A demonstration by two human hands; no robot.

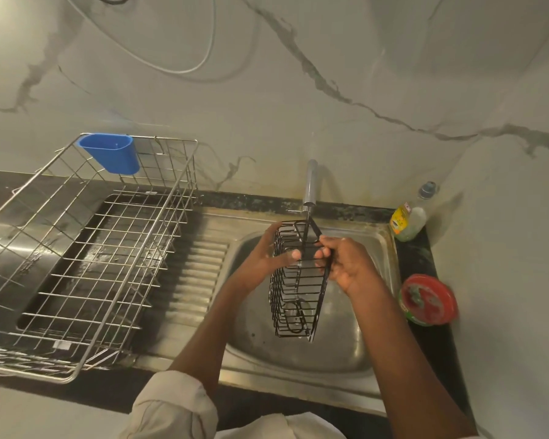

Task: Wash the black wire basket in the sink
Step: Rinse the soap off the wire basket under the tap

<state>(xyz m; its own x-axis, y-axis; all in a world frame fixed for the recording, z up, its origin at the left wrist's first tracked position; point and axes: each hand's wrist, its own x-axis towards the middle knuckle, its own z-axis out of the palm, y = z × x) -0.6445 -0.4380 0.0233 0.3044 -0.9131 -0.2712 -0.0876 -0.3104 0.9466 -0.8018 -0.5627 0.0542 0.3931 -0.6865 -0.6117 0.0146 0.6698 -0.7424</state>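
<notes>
The black wire basket (293, 289) hangs on end over the round steel sink (339, 350), its top right under the grey tap (309, 183). My left hand (267, 255) grips its upper left side, thumb across the wires. On the upper right edge my right hand (346, 264) pinches the frame. A thin stream of water seems to run from the tap onto the basket.
A large steel dish rack (86, 267) with a blue plastic cup (113, 152) stands on the drainboard at the left. A dish soap bottle (409, 217) and a red-lidded green tub (428, 301) sit on the dark counter at the right of the sink. Marble wall behind.
</notes>
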